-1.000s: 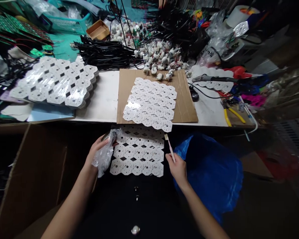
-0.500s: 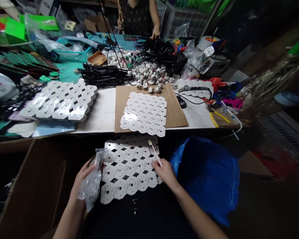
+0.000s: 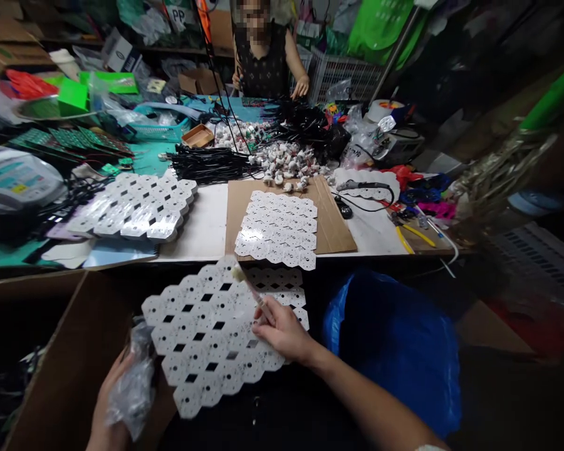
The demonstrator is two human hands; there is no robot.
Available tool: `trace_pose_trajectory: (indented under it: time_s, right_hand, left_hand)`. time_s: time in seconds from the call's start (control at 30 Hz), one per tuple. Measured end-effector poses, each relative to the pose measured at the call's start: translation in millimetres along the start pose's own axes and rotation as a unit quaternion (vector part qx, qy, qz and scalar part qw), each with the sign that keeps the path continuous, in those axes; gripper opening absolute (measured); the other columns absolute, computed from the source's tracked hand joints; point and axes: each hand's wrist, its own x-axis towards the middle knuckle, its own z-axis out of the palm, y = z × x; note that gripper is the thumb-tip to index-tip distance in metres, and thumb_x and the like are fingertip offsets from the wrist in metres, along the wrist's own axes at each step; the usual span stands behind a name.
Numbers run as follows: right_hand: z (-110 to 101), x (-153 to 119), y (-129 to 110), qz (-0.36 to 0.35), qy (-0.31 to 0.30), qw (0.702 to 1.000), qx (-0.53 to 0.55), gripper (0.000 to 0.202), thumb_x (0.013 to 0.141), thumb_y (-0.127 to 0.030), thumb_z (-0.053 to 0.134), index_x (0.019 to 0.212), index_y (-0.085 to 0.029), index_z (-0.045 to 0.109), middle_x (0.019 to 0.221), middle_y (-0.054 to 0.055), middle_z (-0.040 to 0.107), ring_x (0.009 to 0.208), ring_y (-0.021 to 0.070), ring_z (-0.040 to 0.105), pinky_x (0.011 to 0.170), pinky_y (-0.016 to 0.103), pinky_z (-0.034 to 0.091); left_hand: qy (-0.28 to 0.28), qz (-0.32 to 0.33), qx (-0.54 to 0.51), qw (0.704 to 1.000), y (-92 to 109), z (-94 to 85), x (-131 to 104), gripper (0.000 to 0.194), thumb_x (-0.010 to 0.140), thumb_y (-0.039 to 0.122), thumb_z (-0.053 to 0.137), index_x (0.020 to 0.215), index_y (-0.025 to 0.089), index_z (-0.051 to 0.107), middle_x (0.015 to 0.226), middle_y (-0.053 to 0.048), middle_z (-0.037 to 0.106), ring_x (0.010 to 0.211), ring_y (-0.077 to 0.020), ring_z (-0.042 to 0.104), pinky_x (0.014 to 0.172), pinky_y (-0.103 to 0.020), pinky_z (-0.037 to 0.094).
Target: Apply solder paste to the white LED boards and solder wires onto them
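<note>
In my right hand is a toothbrush with a pale handle, its head pointing up and left. The fingers of that hand also touch a white perforated panel, made of joined scalloped plates with diamond-shaped gaps, which tilts above my lap. Behind it, part of a second such panel shows below the table edge. My left hand is closed around a crumpled clear plastic bag, left of the panel; something dark shows by the bag, too hidden to name.
One more panel lies on cardboard, and a stack of panels stands to the left. A blue bag hangs open at right. Beyond are black cables, yellow-handled pliers and a seated co-worker.
The near panel has turned and shifted left, with my right hand and toothbrush moving left too. My left hand and the plastic bag have moved left and down, away from the panel. The view has tilted up.
</note>
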Motion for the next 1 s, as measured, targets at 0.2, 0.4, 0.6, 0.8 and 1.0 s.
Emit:
trace_pose_trajectory:
  time_s: [0.2,0.4,0.6,0.8,1.0]
  right_hand:
    - [-82.2,53.7,-4.3,-0.069,0.301,0.951,0.025,0.031,0.075,-0.044,0.063,0.092,-0.023,0.049,0.070,-0.005,0.046,0.059,0.0119,0.046,0.056,0.024,0.042]
    - [-157.0,83.9,2.7,-0.034,0.379,0.917,-0.115,0.039,0.075,-0.051,0.069,0.095,-0.018,0.059,0.076,0.001,0.057,0.065,0.0167,0.052,0.060,0.028,0.042]
    - [-106.4,40.5,2.6,-0.109,0.268,0.851,-0.438,0.049,0.103,-0.052,0.038,0.128,-0.020,0.065,0.081,0.008,0.066,0.055,0.0147,0.054,0.048,0.026,0.038]
    - [-6.8,31.5,24.7,-0.132,0.016,0.885,-0.447,0.043,0.107,-0.039,0.033,0.134,-0.022,0.063,0.094,0.007,0.073,0.074,0.0152,0.069,0.060,0.022,0.049]
    - [8.1,52.3,22.9,-0.063,-0.028,0.869,-0.489,0.039,0.106,-0.040,0.039,0.137,-0.028,0.060,0.103,0.005,0.075,0.086,0.0181,0.072,0.071,0.023,0.051]
  left_hand:
    - [0.039,0.088,0.033,0.995,2.9,55.2,18.7,0.069,0.050,0.029,0.092,0.115,0.027,0.067,0.103,-0.001,0.075,0.098,-0.0232,0.071,0.088,-0.030,0.057]
    - [-0.058,0.187,0.077,0.978,8.9,133.2,33.9,0.071,0.043,0.024,0.093,0.108,0.020,0.066,0.107,-0.008,0.070,0.103,-0.0267,0.067,0.097,-0.038,0.051]
    - [-0.094,0.255,0.204,0.941,8.6,151.9,45.1,0.064,0.051,0.032,0.087,0.109,0.019,0.063,0.109,-0.007,0.067,0.107,-0.0287,0.064,0.098,-0.043,0.048]
    - [-0.112,0.365,0.289,0.878,8.6,148.0,38.0,0.058,0.066,0.032,0.079,0.118,0.020,0.058,0.116,-0.008,0.063,0.110,-0.0273,0.061,0.098,-0.042,0.049]
    - [-0.126,0.442,0.301,0.836,17.2,151.4,25.7,0.052,0.073,0.024,0.072,0.122,0.021,0.055,0.120,-0.010,0.060,0.113,-0.0265,0.060,0.100,-0.042,0.049]
